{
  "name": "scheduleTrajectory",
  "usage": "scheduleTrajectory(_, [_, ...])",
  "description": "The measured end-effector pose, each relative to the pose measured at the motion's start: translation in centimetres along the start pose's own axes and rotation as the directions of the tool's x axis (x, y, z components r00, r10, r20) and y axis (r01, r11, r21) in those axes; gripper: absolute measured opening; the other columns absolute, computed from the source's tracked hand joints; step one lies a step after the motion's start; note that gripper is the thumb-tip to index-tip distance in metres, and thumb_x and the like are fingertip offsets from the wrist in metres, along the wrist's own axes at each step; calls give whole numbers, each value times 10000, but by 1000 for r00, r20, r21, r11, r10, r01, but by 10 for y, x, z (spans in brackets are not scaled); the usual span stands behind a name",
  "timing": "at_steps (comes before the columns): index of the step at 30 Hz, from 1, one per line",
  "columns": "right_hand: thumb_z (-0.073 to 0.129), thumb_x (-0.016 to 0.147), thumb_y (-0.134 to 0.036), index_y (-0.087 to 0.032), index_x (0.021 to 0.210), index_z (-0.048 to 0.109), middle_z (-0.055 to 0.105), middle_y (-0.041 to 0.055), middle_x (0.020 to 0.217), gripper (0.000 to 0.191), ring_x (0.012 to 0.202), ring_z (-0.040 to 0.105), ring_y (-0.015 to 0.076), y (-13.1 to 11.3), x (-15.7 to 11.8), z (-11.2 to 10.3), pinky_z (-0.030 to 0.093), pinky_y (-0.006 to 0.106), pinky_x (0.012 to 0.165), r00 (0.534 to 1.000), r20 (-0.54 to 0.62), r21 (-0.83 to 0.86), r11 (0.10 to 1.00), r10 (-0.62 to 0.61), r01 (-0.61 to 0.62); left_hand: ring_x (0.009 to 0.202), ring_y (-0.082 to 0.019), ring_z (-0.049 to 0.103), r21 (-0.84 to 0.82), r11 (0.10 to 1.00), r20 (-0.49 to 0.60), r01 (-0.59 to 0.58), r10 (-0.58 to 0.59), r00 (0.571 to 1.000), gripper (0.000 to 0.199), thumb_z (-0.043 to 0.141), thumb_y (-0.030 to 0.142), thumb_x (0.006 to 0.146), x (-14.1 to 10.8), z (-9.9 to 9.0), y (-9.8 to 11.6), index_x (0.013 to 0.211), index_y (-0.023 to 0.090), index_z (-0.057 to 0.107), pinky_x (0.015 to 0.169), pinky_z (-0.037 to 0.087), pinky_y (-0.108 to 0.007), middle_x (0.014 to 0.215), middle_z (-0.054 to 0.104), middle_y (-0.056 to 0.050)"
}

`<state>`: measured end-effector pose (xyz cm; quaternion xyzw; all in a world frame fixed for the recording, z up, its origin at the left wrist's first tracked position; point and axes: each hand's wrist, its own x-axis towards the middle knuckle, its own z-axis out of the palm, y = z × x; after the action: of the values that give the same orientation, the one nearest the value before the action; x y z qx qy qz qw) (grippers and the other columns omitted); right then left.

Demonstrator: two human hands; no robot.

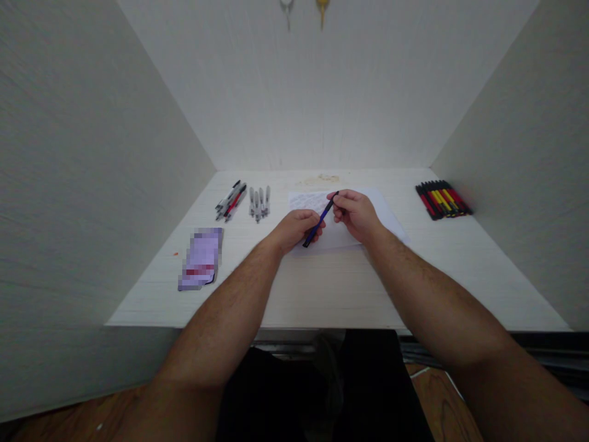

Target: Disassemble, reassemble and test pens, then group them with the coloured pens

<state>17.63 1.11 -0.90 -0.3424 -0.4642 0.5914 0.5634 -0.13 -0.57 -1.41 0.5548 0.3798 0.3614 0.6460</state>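
Observation:
A dark blue pen with black ends slants between my two hands, above the paper. My left hand is closed around its lower part, the thumb lying along the barrel. At its upper end, my right hand pinches the black tip with thumb and fingers. Beneath the hands lie white sheets of paper, and the left part of the top one carries lines of handwriting.
Several clear pens lie left of the paper, beside a pile of mixed pens. Nearer me is a blurred purple object. A row of red, yellow and black pens lies by the right wall. Panels enclose the white table.

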Motion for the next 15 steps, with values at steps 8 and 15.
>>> scheduleTrajectory(8, [785, 665, -349, -188, 633, 570, 522, -53, 493, 271, 425, 445, 65, 2, 1, 1, 345, 208, 418, 998, -63, -71, 997, -31, 26, 487, -89, 510, 87, 995, -12, -49, 50, 999, 276, 705, 398, 737, -1, 1, 1, 742, 144, 596, 473, 362, -223, 602, 597, -6])
scheduleTrajectory(15, [774, 668, -331, -192, 594, 546, 513, -53, 466, 277, 409, 442, 69, 1, 2, 3, 341, 215, 420, 994, -93, -116, 992, -60, 49, 476, -82, 491, 135, 989, -58, -60, 69, 996, 246, 726, 359, 700, 3, -1, -2, 709, 154, 591, 466, 349, -228, 582, 588, 8])
